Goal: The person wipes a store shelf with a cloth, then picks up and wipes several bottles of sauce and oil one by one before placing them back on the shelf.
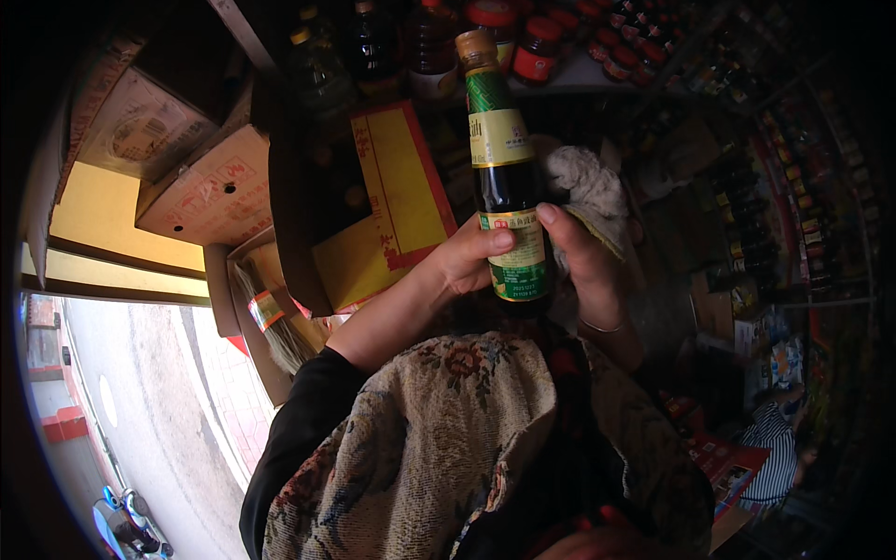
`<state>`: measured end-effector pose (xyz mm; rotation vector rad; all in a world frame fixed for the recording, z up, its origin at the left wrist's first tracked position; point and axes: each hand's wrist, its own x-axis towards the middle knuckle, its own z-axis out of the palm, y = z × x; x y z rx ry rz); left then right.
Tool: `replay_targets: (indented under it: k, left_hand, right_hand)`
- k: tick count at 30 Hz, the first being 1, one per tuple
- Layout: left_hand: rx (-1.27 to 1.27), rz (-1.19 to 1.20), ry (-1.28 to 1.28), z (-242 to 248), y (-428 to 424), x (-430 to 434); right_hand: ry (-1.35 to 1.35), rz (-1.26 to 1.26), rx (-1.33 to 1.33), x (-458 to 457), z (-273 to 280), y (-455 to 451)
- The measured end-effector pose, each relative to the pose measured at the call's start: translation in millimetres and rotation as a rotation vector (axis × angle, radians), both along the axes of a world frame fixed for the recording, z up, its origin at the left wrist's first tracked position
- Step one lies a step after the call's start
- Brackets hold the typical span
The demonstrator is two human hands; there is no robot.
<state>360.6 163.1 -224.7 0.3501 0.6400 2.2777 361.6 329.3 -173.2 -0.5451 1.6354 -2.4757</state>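
A dark glass sauce bottle [505,185] with an orange-brown cap and green and cream labels stands upright between my hands. My left hand [476,253] grips its lower part from the left, the thumb lying over the label. On the other side, my right hand [577,248] has its thumb against the label's right edge; its fingers are hidden behind the bottle and a crumpled whitish cloth [591,185], which lies at or in that hand. A bracelet circles my right wrist.
Bottles and red-lidded jars [537,50] line a shelf beyond. Cardboard boxes [210,185], a yellow-and-red carton [402,182] and a bundle of pale strands [269,318] are at left. Stocked shelves [798,210] and a person in a striped top [768,455] are at right.
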Motion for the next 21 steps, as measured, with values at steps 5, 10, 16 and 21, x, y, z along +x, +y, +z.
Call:
replay_targets:
  k: [5,10,16,21]
  left_hand:
    - [0.005,-0.014,0.002,-3,-1,1]
    - [0.024,-0.014,-0.008,-6,-1,0]
    - [0.078,-0.005,-0.048,-12,1,1]
    - [0.085,-0.03,-0.049,-16,0,-1]
  right_hand:
    - [0.005,-0.012,-0.067,2,-5,-1]
    - [0.011,-0.041,-0.006,0,-5,-2]
    - [-0.132,-0.016,-0.058,4,-4,1]
    - [-0.035,-0.037,0.036,1,-7,0]
